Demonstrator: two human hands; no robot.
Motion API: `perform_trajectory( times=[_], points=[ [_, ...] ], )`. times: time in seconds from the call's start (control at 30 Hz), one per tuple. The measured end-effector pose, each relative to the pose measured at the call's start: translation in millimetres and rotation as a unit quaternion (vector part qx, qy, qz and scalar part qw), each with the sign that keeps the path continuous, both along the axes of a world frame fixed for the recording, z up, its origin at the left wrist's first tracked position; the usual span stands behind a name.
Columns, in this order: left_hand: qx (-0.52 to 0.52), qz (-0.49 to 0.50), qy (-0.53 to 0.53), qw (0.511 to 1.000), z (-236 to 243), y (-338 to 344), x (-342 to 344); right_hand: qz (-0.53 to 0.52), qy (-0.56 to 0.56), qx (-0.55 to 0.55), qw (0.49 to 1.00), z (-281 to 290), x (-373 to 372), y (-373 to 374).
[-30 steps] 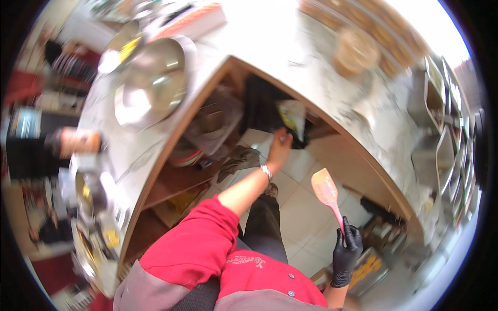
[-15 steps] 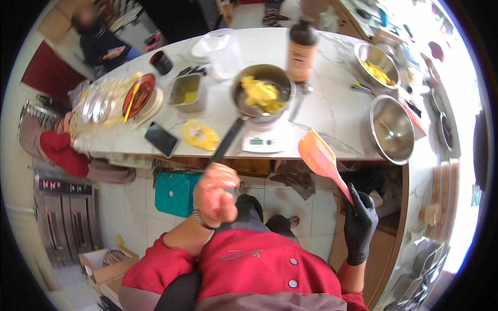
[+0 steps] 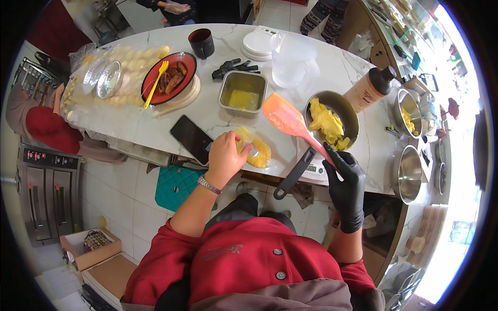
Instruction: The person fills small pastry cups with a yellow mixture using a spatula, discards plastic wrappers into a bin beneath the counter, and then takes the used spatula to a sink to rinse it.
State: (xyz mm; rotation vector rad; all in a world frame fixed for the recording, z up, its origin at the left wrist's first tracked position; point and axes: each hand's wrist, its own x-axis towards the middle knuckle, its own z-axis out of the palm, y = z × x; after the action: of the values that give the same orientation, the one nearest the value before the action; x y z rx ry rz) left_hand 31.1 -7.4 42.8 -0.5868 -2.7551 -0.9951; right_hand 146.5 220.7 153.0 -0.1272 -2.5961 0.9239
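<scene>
My left hand, bare with a wristwatch, rests on a clear plastic bag of yellow stuff at the near edge of the white marble counter. In a black glove, my right hand grips the handle of an orange spatula, its blade raised over the counter. Just right of the blade, a dark long-handled pan with yellow pieces in it sits on a kitchen scale. A black phone lies left of my left hand.
On the counter: a steel tray of yellow liquid, a red bowl with a yellow fork, a black glove, a dark cup, white plates, a brown bottle, steel bowls. A person sits at far left.
The view has swung from the counter's underside back to the counter top. My left hand has come up from below and landed on the plastic bag. The spatula stays in my right hand.
</scene>
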Motion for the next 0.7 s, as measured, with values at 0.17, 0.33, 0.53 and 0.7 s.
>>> perform_trajectory(
  times=[0.17,0.33,0.53,0.7],
  points=[
    [0.079,-0.020,-0.020,0.996,-24.7,1.7,-4.9,0.025,-0.008,-0.034,0.999,13.0,-26.6,-1.3],
    [0.203,-0.033,-0.071,0.976,1.9,3.6,-5.3,0.078,-0.059,-0.047,0.994,24.1,-59.6,21.5],
    [0.229,-0.054,-0.052,0.970,79.4,-2.0,-24.4,0.217,-0.092,-0.107,0.966,29.3,-113.9,21.6],
    [0.316,-0.096,-0.034,0.943,114.0,-5.2,-62.8,0.250,-0.077,-0.111,0.959,57.8,-156.0,-5.8]
  ],
)
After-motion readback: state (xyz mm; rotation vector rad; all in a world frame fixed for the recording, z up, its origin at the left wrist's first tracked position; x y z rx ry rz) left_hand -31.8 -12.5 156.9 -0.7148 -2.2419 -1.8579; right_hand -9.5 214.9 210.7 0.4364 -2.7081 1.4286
